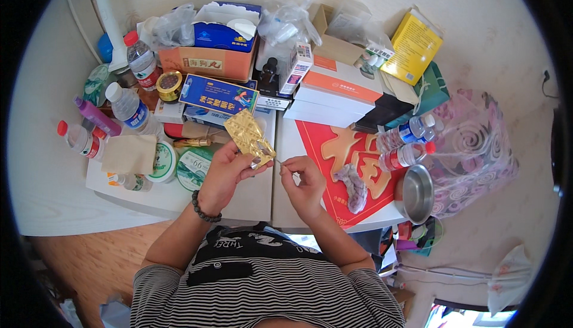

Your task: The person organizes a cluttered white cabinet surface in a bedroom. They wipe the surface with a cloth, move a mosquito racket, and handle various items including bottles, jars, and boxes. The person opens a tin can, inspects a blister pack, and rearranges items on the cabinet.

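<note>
A shiny gold foil blister pack (243, 130) is tilted up in front of me, its lower end crumpled. My left hand (224, 173) grips that lower end between thumb and fingers; a dark bead bracelet (204, 207) circles the wrist. Close to the pack's lower right corner, my right hand (303, 186) is closed in a pinch. Something small and thin shows at its fingertips, too tiny to name. Whether it touches the pack I cannot tell. A blue box (218, 94) with a printed picture lies just behind the pack, and a round green-and-white tub (194, 168) sits left of my left hand.
Boxes and plastic bags crowd the table's back. Bottles, among them a red-capped one (141, 60), stand at the left. At the right lie a red sheet (316, 149) with gold lettering, a crumpled cloth-like piece (356, 192), a metal bowl (418, 193) and more bottles (399, 156).
</note>
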Tool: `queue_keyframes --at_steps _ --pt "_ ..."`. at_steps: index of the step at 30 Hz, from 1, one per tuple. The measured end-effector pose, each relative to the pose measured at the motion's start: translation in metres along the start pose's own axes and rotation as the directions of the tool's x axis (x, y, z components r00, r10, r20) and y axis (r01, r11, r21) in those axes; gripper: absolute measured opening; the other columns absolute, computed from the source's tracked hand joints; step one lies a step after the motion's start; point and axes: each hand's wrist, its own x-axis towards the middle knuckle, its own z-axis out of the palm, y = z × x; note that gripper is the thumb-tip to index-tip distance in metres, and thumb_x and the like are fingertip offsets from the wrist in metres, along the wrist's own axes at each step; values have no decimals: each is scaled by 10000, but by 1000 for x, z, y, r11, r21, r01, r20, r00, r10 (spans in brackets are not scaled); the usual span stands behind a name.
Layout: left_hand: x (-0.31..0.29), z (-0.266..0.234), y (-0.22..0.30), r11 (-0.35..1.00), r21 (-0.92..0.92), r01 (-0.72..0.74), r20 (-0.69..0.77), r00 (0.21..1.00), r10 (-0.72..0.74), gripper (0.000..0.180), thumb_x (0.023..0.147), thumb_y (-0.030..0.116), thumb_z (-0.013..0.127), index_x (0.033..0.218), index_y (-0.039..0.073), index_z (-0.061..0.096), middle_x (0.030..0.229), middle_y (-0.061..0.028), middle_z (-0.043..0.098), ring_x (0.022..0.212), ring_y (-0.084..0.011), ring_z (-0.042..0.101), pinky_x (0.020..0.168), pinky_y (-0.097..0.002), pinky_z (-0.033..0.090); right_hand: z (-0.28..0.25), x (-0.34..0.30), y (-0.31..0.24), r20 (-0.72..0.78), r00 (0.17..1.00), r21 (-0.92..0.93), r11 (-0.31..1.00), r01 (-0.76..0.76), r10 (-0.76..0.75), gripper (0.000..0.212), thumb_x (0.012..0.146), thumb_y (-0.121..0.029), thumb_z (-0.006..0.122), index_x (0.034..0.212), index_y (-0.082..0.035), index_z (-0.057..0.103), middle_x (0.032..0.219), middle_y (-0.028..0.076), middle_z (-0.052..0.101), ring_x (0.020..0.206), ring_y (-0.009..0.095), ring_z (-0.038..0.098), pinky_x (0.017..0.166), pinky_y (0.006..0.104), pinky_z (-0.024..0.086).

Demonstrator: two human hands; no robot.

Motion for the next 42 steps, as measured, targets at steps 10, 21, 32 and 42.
queue_keyframes --at_steps 10,21,32,42 --pt "7 -11 -15 999 42 17 51 999 -19 414 972 140 520 1339 -21 419 1243 -154 585 1119 -268 612 939 -358 523 -9 9 -8 69 980 -137 974 -178 189 106 832 48 655 926 23 611 842 55 611 730 90 596 668 225 496" --pt "11 -29 -14 988 147 -45 282 960 2 497 881 33 628 1344 10 448 1287 -88 573 1156 -152 556 1000 -294 433 -15 17 -14 147 978 -266 958 -107 150 105 812 14 672 916 5 663 749 100 591 570 163 554 507 277 430" --pt "11 -31 -22 999 15 -30 246 969 26 546 816 0 693 1312 24 467 1293 -126 571 1195 -194 545 1014 -319 439 -13 16 -29 194 976 -333 943 -31 100 120 815 42 658 930 11 675 743 81 575 595 143 547 531 248 427" --pt "9 -24 -27 998 25 -58 223 974 50 534 806 -59 671 1300 13 483 1248 -109 603 1149 -173 578 996 -305 457 -11 16 -30 194 976 -307 951 -39 103 95 802 31 666 896 16 661 748 107 585 576 199 567 507 288 441"
